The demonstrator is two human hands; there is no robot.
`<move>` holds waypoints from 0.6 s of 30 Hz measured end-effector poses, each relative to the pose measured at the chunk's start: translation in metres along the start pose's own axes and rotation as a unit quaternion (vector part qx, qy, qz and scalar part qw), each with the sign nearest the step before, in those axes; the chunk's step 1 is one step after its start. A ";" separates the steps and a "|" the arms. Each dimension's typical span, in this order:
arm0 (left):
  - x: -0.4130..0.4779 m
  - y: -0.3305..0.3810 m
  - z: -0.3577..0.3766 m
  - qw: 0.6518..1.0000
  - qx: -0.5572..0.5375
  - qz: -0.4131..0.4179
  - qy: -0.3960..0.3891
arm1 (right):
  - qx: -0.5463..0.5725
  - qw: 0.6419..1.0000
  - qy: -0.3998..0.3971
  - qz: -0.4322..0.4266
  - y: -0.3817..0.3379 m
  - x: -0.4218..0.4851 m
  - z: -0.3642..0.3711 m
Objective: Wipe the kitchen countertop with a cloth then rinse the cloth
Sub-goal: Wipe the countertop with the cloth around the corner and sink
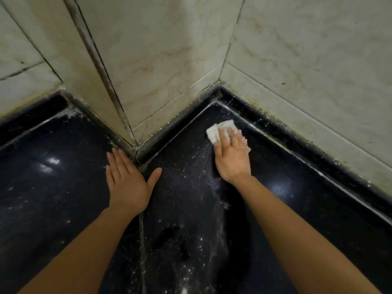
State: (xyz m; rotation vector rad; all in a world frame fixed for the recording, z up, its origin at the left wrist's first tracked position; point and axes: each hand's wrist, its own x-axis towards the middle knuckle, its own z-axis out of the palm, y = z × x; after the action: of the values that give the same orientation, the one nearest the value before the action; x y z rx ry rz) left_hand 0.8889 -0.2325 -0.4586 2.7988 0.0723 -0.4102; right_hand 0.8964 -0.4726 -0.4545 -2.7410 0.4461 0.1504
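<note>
A small folded white cloth (216, 130) lies on the black speckled countertop (186, 209), close to the far inner corner. My right hand (232, 158) presses flat on the cloth with straight fingers, covering its near half. My left hand (127, 181) rests palm down on the counter with fingers spread, beside the jutting tiled wall corner. Wet soapy streaks run over the counter between my two forearms.
Pale marbled wall tiles (169, 49) enclose the counter at the back and right. A tiled pillar corner (129, 132) juts out toward me between the hands. A raised black edge strip (297, 145) with grimy grout runs along the wall base.
</note>
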 end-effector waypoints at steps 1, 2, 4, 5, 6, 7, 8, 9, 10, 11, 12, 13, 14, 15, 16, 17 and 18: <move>0.000 0.000 0.000 1.000 0.000 0.001 0.002 | -0.007 0.998 -0.013 -0.057 0.006 -0.010 -0.001; -0.001 0.000 0.000 1.000 -0.001 0.002 0.003 | -0.014 0.993 -0.028 -0.111 0.015 -0.022 -0.004; -0.001 -0.001 0.000 1.000 -0.004 0.004 0.002 | -0.032 0.983 -0.050 -0.174 0.037 -0.039 -0.010; -0.001 -0.001 0.000 1.000 -0.005 0.004 0.001 | -0.043 0.983 -0.045 -0.172 0.048 -0.042 -0.013; 0.000 -0.001 0.000 1.000 -0.006 0.003 -0.001 | -0.046 0.988 -0.030 -0.145 0.057 -0.041 -0.017; 0.000 -0.001 0.000 1.000 -0.007 0.003 -0.002 | -0.040 0.994 -0.011 -0.098 0.061 -0.036 -0.020; 0.000 0.000 0.000 1.000 -0.008 0.002 -0.002 | -0.032 0.998 0.004 -0.045 0.061 -0.027 -0.021; 0.000 0.000 0.001 1.000 -0.008 0.001 0.000 | -0.029 0.999 0.014 0.005 0.056 -0.016 -0.021; 0.000 0.000 0.001 1.000 -0.005 0.000 0.001 | -0.029 0.998 0.019 0.045 0.047 -0.005 -0.020; 0.000 0.000 0.001 1.000 -0.002 -0.001 0.001 | -0.028 0.996 0.025 0.078 0.036 0.006 -0.017; 0.001 0.000 0.001 1.000 0.000 -0.001 0.002 | -0.023 0.994 0.032 0.106 0.025 0.015 -0.014; 0.002 0.000 0.001 1.000 -0.001 -0.002 0.003 | -0.013 0.990 0.040 0.131 0.014 0.023 -0.010; 0.002 0.000 0.001 1.000 -0.001 -0.003 0.002 | -0.003 0.987 0.047 0.152 0.004 0.030 -0.007; 0.002 0.001 0.000 1.000 0.001 -0.003 -0.001 | 0.003 0.985 0.052 0.164 -0.004 0.034 -0.004; 0.002 0.001 0.000 1.000 0.003 -0.003 -0.003 | 0.005 0.985 0.054 0.163 -0.009 0.037 -0.003; 0.002 0.001 0.000 1.000 0.005 -0.002 -0.005 | 0.003 0.988 0.050 0.144 -0.012 0.038 -0.002; 0.002 0.001 -0.001 1.000 0.006 -0.001 -0.007 | 0.003 0.993 0.041 0.106 -0.013 0.037 -0.003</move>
State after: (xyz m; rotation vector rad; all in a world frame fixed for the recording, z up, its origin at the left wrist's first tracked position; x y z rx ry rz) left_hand 0.8912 -0.2333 -0.4584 2.8067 0.0713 -0.4315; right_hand 0.9354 -0.4733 -0.4532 -2.6954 0.7601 0.0909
